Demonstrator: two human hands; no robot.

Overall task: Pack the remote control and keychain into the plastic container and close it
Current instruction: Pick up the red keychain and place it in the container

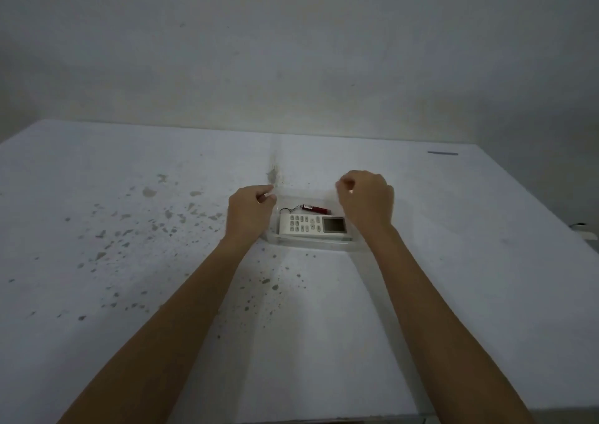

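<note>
On the speckled white surface (129,229), clear plastic container (311,245) holding white remote control (312,224), red keychain (312,209) at its 12 o'clock. Left hand (249,211) and right hand (366,200) flanking at 9 and 3, fingers curled narrow; contents unclear.

Both bare forearms reached forward and converged a little toward the middle. The left hand (249,211) was loosely curled, fingers bent inward, thumb toward the right. The right hand (366,198) sat slightly farther forward, knuckles up, fingers curled into a loose fist.
</note>
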